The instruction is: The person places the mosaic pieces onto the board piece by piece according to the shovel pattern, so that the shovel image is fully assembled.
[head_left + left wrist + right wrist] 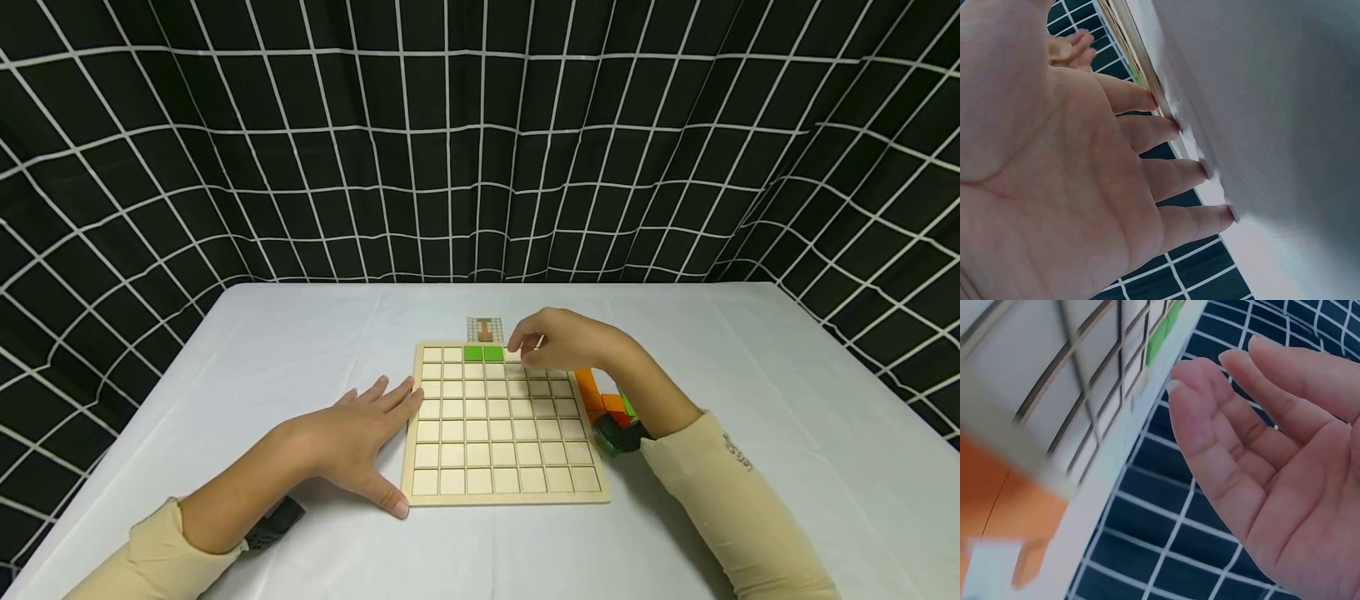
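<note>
Two bare hands at one wooden grid board (506,501), and they're well apart from each other. Taking the middle of that board as the clock centre, with 12 at the far edge: your left hand (360,437) is over at 9 o'clock, palm down, fingers spread and straight. Your index fingertip touches the left rim, and the thumb reaches round to about 8, right by the near corner.

Your right hand (566,340) is up at 1 o'clock, hanging above the far row, fingers loosely bent and the palm bare in the right-wrist view. Can't tell from here whether the thumb and index tips actually meet.

The board lies flat on the white tablecloth (720,375), seven squares by seven. Green squares (483,353) fill two cells of the far row, side by side, third and fourth from your left, so basically 12 o'clock. Just past the rim there you've got a small patterned card (485,330).

Out at 3 o'clock, just beside the right rim, sit your loose orange pieces (587,387), plus a bit of red (622,418) and some green, partly hidden behind the black wrist device (622,433). Beyond the table hangs a black curtain (480,158) with white grid lines.
</note>
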{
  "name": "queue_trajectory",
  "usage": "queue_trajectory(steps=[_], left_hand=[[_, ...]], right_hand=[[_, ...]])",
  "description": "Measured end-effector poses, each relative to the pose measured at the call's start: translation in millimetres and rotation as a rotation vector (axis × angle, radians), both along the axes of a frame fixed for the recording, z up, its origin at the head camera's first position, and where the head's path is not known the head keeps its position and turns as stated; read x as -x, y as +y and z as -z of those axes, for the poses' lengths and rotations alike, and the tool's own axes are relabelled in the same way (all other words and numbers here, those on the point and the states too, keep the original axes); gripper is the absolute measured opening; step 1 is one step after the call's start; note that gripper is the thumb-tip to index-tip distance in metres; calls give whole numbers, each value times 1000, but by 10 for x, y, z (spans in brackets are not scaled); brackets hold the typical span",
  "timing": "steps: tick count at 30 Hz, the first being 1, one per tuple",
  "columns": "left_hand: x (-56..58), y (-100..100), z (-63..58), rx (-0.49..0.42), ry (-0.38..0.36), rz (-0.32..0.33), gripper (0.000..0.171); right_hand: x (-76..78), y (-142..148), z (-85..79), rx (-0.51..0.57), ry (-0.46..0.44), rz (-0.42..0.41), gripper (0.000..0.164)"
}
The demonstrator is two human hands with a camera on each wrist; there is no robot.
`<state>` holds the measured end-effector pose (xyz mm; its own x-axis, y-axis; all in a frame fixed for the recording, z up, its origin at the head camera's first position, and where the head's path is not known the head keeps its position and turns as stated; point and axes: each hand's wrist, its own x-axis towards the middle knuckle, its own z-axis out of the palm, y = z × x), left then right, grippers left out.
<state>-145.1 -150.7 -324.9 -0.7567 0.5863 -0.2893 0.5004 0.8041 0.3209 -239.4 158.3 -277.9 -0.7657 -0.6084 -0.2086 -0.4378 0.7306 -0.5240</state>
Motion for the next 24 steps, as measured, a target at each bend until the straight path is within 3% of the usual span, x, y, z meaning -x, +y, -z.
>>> queue_trajectory(steps=[10,17,24], left_hand=[[-10,-13,-6,12,2,-2,138],[-7,-11,-11,-4,-2,7,137],[10,-5,20,7,2,8,137]], right_hand=[[-202,601,-4,-68,3,77,23],[-157,942,-88,-182,13,105,14],[-88,1029,18,-363,-70,225,20]])
